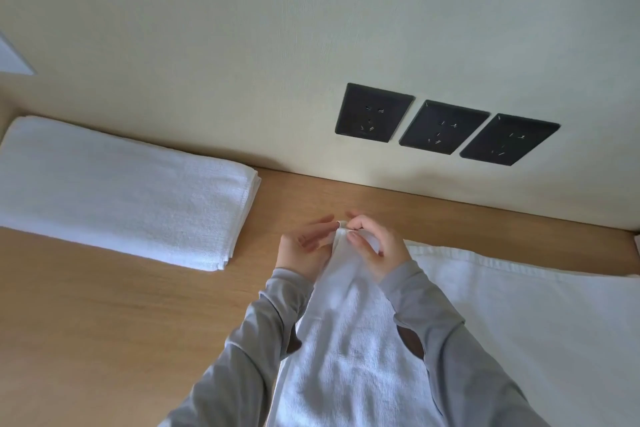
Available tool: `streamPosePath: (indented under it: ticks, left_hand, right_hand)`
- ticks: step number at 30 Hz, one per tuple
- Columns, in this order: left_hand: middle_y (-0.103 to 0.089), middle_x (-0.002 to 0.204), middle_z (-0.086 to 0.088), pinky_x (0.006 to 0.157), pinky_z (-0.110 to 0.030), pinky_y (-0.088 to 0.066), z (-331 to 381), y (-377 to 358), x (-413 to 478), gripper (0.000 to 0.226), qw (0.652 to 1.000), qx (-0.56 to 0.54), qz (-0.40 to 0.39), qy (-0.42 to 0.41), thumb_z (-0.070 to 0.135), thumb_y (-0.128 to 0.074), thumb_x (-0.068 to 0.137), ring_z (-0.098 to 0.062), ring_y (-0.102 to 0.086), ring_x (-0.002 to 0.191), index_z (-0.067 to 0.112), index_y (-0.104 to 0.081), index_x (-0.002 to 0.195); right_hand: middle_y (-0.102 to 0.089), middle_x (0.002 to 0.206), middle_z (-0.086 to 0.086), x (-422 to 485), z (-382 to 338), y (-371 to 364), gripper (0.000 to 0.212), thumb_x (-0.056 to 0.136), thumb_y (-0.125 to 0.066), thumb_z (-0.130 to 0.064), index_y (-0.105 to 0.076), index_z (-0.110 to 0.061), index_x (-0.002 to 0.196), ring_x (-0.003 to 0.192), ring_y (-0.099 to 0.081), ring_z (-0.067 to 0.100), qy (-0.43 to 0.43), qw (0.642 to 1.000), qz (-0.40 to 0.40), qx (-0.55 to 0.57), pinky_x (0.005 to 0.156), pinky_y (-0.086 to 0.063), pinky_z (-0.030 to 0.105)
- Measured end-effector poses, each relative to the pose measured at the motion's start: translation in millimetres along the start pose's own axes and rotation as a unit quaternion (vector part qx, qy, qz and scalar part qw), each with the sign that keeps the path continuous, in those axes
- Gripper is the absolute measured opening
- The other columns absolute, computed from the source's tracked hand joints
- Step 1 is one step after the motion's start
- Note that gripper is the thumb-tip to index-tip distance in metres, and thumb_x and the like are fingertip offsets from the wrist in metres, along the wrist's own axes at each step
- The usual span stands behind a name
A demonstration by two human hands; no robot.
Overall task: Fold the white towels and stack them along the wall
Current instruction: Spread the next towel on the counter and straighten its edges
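From the head view, the person's two hands meet near the middle of the wooden counter (104, 305), a little short of its back edge where it joins the pale wall (242, 45). The right hand (377, 248) has thumb and curled fingers pinching the top corner of a white towel (346, 329), which runs from that corner back between the grey sleeves (443, 340) toward the counter's near edge. The left hand (303, 248) reaches to the same corner with its fingertips against the cloth; whether it is actually gripping I cannot tell. Toward the back left corner of the counter, a stack of folded towels (121, 191) lies flat close to the wall. Another white towel (526, 322) is spread over the right side of the counter, partly under the right arm. Three black sockets (445, 128) sit side by side on the wall above.
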State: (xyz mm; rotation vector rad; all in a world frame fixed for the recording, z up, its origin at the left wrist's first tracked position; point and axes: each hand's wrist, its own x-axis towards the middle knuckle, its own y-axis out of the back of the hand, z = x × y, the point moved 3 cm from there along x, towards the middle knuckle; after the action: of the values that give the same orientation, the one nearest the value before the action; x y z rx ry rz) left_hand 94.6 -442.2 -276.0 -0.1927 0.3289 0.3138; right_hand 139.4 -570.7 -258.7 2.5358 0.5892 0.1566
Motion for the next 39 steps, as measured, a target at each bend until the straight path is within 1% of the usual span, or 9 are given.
streamPosePath:
  ticks: [5, 10, 14, 19, 22, 25, 29, 31, 39]
  left_hand:
    - [-0.073, 0.085, -0.006, 0.051, -0.012, -0.044, -7, -4, 2, 0.029, 0.998, -0.008, -0.011, 0.056, -0.006, -0.061, 0.081, 0.004, -0.056, 0.053, 0.011, -0.071, 0.102]
    - [-0.074, 0.089, -0.005, 0.075, -0.028, -0.054, -6, 0, 1, 0.040, 0.999, 0.011, 0.024, 0.029, -0.010, -0.064, 0.076, -0.013, -0.067, 0.079, 0.027, -0.073, 0.090]
    - [-0.073, 0.082, -0.005, 0.056, -0.014, -0.046, 3, -1, -6, 0.032, 1.000, -0.013, -0.009, -0.013, -0.010, -0.064, 0.076, 0.000, -0.062, 0.060, 0.012, -0.072, 0.098]
    - [-0.072, 0.078, -0.004, 0.061, -0.025, -0.053, 4, 5, -9, 0.037, 0.999, -0.026, -0.033, -0.016, -0.020, -0.054, 0.078, -0.011, -0.063, 0.066, 0.001, -0.067, 0.106]
    - [-0.070, 0.072, -0.001, 0.063, -0.026, -0.055, 6, 6, -10, 0.019, 0.999, -0.021, -0.025, -0.016, -0.007, -0.062, 0.082, -0.009, -0.064, 0.064, 0.003, -0.069, 0.097]
    - [-0.067, 0.073, -0.004, 0.066, -0.028, -0.052, 8, 5, -7, 0.027, 0.999, 0.026, -0.012, -0.034, -0.009, -0.068, 0.075, -0.013, -0.063, 0.067, 0.018, -0.068, 0.081]
    - [-0.067, 0.071, 0.003, 0.069, -0.028, -0.053, 11, 2, -6, 0.037, 0.995, 0.070, -0.016, -0.063, -0.010, -0.069, 0.072, -0.009, -0.064, 0.066, 0.027, -0.067, 0.074]
    - [-0.068, 0.073, -0.001, 0.073, -0.032, -0.055, 12, 2, -7, 0.037, 0.995, 0.076, -0.021, -0.067, -0.009, -0.069, 0.072, -0.015, -0.065, 0.069, 0.029, -0.066, 0.075]
    - [-0.065, 0.084, 0.008, 0.071, -0.019, -0.052, -18, 20, -45, 0.033, 0.988, 0.111, -0.096, -0.043, -0.002, -0.076, 0.067, -0.007, -0.066, 0.074, 0.024, -0.059, 0.077]
  right_hand:
    - [-0.063, 0.105, -0.005, -3, -2, 5, 0.018, 0.087, -0.051, -0.020, -0.060, -0.006, 0.084, 0.105, -0.056, 0.002, -0.004, 1.000, 0.009, 0.024, 0.091, -0.039, 0.017]
    - [-0.064, 0.093, 0.001, -5, -2, 7, 0.015, 0.088, -0.052, -0.015, -0.060, -0.004, 0.081, 0.095, -0.058, 0.014, -0.002, 0.997, 0.070, 0.022, 0.085, -0.040, 0.016]
    - [-0.062, 0.085, 0.015, 5, -8, 5, 0.012, 0.089, -0.053, -0.003, -0.059, 0.003, 0.080, 0.085, -0.056, 0.026, 0.028, 0.996, 0.082, -0.026, 0.077, -0.037, 0.012]
    - [-0.056, 0.078, 0.002, 5, -9, 3, 0.015, 0.088, -0.049, -0.015, -0.056, -0.004, 0.079, 0.079, -0.053, 0.019, 0.040, 0.996, 0.066, -0.033, 0.073, -0.037, 0.013]
    - [-0.053, 0.079, -0.005, 4, -6, 3, 0.009, 0.091, -0.051, -0.010, -0.053, -0.010, 0.082, 0.080, -0.051, 0.013, 0.023, 0.998, 0.044, -0.038, 0.074, -0.037, 0.016]
    - [-0.051, 0.084, -0.011, 2, -8, 6, 0.007, 0.091, -0.053, -0.006, -0.051, -0.013, 0.091, 0.082, -0.050, 0.005, 0.012, 1.000, -0.002, -0.026, 0.076, -0.037, 0.014]
    - [-0.058, 0.102, -0.003, 3, -14, 18, 0.032, 0.090, -0.057, -0.015, -0.054, -0.015, 0.122, 0.098, -0.053, 0.007, -0.026, 0.995, -0.087, -0.050, 0.086, -0.035, 0.006]
    - [-0.059, 0.095, 0.000, 6, -20, 22, 0.020, 0.090, -0.058, -0.014, -0.062, -0.007, 0.108, 0.093, -0.053, 0.013, -0.018, 0.991, -0.105, -0.084, 0.083, -0.036, 0.018]
    - [-0.058, 0.084, -0.003, -16, -24, 40, 0.009, 0.087, -0.058, -0.012, -0.061, -0.005, 0.091, 0.078, -0.053, -0.003, 0.001, 0.998, 0.065, -0.015, 0.073, -0.037, 0.003]
